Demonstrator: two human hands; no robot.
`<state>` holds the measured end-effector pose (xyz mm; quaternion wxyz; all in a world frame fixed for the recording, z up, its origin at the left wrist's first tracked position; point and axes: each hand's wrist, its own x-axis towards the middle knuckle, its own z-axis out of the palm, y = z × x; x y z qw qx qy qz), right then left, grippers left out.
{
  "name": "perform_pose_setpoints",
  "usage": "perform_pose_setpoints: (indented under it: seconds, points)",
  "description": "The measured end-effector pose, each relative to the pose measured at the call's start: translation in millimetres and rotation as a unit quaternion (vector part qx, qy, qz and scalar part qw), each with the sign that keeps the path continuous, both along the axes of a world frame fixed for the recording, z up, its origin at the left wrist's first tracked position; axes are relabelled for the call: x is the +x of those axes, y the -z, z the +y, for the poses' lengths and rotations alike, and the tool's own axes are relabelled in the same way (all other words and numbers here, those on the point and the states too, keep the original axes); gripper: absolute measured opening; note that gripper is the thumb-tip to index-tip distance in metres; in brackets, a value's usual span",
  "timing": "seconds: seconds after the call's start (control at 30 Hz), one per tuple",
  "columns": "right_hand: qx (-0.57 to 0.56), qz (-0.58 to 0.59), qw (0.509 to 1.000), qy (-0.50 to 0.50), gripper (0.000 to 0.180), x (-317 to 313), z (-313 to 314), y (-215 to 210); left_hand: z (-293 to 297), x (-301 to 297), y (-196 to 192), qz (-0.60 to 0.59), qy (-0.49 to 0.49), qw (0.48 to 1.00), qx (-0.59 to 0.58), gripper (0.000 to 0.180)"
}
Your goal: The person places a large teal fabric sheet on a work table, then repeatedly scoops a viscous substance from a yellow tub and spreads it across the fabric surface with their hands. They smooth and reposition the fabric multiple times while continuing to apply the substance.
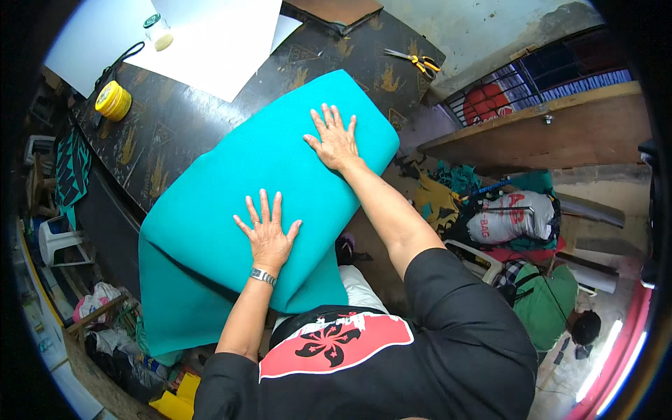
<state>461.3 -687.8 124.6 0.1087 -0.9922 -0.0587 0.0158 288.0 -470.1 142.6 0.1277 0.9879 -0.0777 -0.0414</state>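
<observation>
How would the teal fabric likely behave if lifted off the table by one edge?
Probably floppy: the teal fabric already drapes limply over the table edge. It looks thick and folded double, so likely fairly heavy. Both the left hand and right hand press it flat, suggesting it shifts easily.

Bright even light, sharp centre, strong fisheye bending and black vignette at edges.

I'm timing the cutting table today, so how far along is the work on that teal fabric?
Done: the teal fabric lies folded over the dark table, its end hanging off the edge. In hand: the left hand and right hand press flat on it, fingers spread. Left: the scissors and yellow tape roll lie untouched, and no cut shows.
</observation>
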Motion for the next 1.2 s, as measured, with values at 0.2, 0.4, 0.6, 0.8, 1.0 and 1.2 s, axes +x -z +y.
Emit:
perform_pose_setpoints:
  seconds: [0.2,0.4,0.6,0.8,1.0,1.2]
  points:
    - [0.063,-0.064,0.995,0.037,0.078,41,-46,5,-14,13,1,-0.012,-0.032,0.999,0.024,0.078]
    - [0.134,0.051,0.965,0.221,0.069,20,-131,-30,-14,13,7,-0.013,-0.046,0.998,0.042,0.075]
    - [0.297,0.118,0.932,0.17,0.055,53,-139,-28,-24,17,11,-0.019,-0.079,0.994,0.071,0.075]
    - [0.231,-0.04,0.971,0.04,0.036,130,-158,-38,-61,52,-4,-0.006,-0.067,0.998,-0.005,0.074]
    - [0.185,-0.046,0.981,0.042,0.042,221,-217,-70,-88,68,-15,0.001,-0.077,0.997,0.027,0.083]
    - [0.057,-0.293,0.952,-0.069,0.04,193,-248,-28,-94,71,0,-0.034,-0.102,0.993,0.04,0.084]
